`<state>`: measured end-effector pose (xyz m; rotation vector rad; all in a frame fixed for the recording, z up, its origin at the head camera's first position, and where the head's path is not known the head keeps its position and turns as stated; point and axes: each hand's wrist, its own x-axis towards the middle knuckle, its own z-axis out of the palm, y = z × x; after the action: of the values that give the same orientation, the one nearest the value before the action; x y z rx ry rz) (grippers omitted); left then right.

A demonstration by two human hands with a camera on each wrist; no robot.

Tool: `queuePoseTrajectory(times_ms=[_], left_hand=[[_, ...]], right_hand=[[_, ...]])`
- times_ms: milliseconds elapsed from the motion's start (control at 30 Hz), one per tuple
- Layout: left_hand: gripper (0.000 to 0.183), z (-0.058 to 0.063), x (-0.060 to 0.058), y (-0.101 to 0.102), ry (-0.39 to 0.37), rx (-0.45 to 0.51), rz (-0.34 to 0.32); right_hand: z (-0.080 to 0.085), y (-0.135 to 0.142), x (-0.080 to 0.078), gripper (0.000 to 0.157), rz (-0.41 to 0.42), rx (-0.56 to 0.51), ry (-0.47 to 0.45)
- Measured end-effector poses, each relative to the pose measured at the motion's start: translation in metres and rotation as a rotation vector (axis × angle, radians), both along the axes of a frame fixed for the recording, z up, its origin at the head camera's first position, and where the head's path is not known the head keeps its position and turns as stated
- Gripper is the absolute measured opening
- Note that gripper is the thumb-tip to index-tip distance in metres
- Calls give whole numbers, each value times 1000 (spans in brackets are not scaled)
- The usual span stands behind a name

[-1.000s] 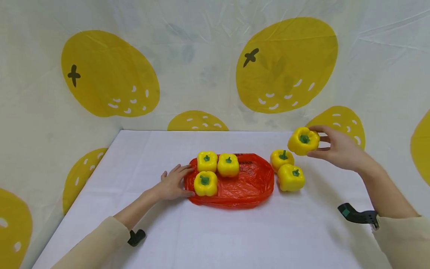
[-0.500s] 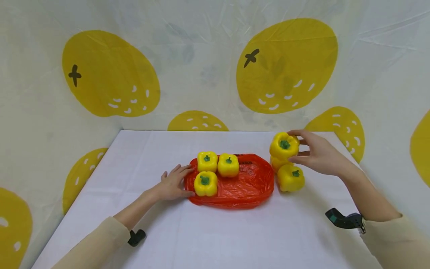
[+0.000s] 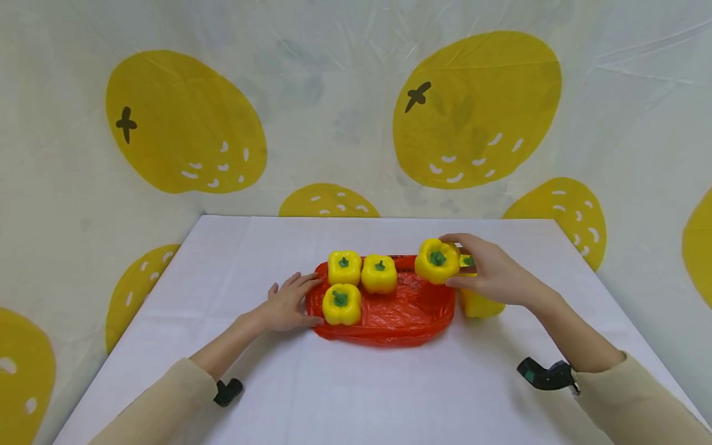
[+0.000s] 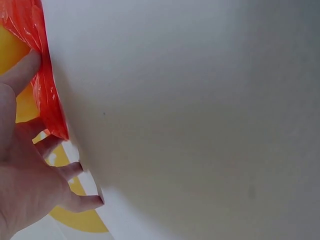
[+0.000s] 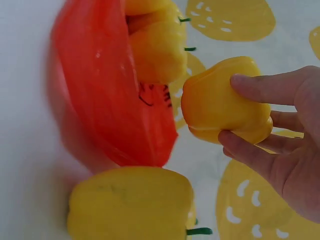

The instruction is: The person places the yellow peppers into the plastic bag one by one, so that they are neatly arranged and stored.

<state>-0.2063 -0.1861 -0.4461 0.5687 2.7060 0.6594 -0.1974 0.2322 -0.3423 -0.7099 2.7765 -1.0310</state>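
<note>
Pinched at three o'clock by the right hand, one yellow pepper hangs near the two o'clock rim of the red bag — a side hold, probably freeing its base. The left hand (spread, grasping nothing) touches the bag at nine, likely steadying it.

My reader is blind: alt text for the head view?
Right hand holding a yellow pepper at the right end of a red bag. Three peppers sit inside toward the left, where the left hand touches the edge; two others are partly hidden.
</note>
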Motion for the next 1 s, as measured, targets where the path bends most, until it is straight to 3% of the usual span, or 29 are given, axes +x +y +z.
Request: queuePoseTrajectory(times_ms=[467,1000], left_hand=[[89,-2,-2,-1,8,-44,-16],[89,-2,-2,-2,11,-49,-21]], right_hand=[[-30,-30,10,69,94,58,18],[-40,-42,22,68,153,50,11]])
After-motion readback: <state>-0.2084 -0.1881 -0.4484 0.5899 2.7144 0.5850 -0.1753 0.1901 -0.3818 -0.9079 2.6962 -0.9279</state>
